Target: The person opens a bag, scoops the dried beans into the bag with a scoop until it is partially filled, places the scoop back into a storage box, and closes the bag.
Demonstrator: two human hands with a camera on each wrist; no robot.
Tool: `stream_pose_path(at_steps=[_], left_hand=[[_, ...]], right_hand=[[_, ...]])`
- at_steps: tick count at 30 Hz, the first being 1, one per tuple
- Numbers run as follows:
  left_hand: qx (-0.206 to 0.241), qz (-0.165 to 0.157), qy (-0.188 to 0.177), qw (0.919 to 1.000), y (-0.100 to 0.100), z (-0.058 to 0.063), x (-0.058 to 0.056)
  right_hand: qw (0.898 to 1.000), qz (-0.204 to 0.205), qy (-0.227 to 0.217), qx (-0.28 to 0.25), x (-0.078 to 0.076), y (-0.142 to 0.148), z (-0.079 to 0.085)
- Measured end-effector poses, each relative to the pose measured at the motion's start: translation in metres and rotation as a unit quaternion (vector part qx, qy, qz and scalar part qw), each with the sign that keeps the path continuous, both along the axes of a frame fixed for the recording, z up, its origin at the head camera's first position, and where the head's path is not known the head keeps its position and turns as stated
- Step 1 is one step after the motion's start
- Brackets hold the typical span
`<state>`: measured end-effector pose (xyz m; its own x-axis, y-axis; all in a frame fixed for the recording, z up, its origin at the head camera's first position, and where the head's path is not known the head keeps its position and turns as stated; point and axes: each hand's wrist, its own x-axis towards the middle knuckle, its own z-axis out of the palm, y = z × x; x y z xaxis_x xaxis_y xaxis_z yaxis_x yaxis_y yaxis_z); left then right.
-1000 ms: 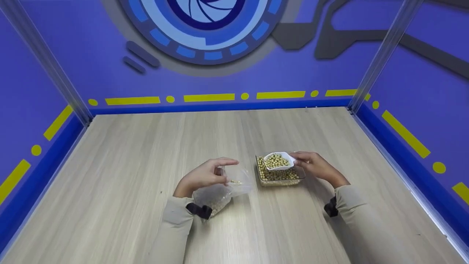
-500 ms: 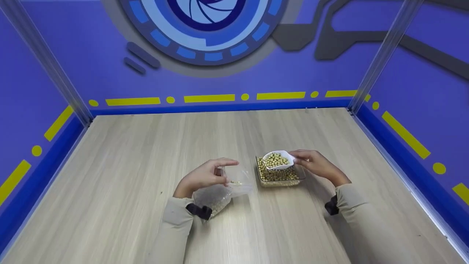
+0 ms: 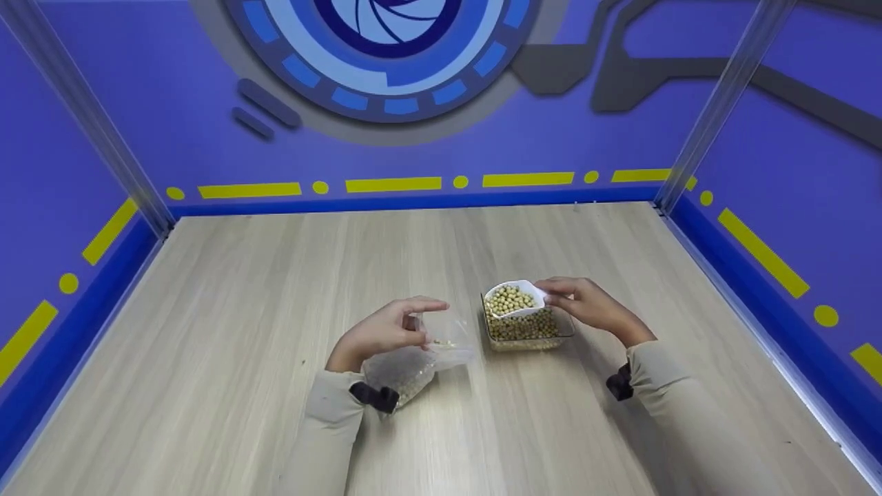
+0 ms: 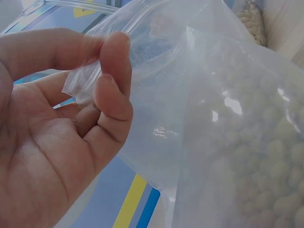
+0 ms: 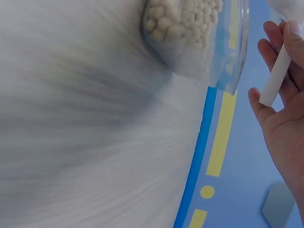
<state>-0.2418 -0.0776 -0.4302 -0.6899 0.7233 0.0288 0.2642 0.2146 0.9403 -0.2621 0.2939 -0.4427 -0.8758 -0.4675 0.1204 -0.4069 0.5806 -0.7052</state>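
Note:
In the head view, my right hand holds a white scoop by its handle. The scoop is heaped with round yellow-green beans and is above a clear rectangular container. More of the same beans fill that container. The right wrist view shows the scoop's handle lying across my palm and fingers. To the left, my left hand grips the mouth of a clear zip bag, its fingers curled on the plastic. Pale beans lie in the bag's lower part; a few show near its mouth.
Both things stand on a pale wooden table, bag and container a short gap apart. Blue printed panels enclose the table at the back and on both sides. A black strap circles each wrist.
My right hand has moved the filled scoop slightly left and away from me, above the container's left side. The left hand and the bag have stayed in place.

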Motion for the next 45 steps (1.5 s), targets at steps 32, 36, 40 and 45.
stream_pose_path(at_steps=[32, 36, 40, 45], left_hand=[[0.009, -0.001, 0.008, 0.9999, -0.001, -0.001, 0.001], [0.008, -0.001, 0.01, 0.9999, -0.001, -0.001, 0.001], [0.004, 0.0, 0.012, 0.9999, -0.001, -0.002, 0.0], [0.005, 0.0, 0.007, 1.0, -0.002, -0.002, -0.001]], right_hand=[[0.995, 0.095, 0.032, 0.015, 0.003, -0.05, 0.006], [0.994, 0.1, 0.042, 0.029, 0.005, -0.053, 0.008], [0.992, 0.106, 0.05, 0.04, 0.005, -0.056, 0.01], [0.991, 0.11, 0.054, 0.05, 0.006, -0.06, 0.012]])
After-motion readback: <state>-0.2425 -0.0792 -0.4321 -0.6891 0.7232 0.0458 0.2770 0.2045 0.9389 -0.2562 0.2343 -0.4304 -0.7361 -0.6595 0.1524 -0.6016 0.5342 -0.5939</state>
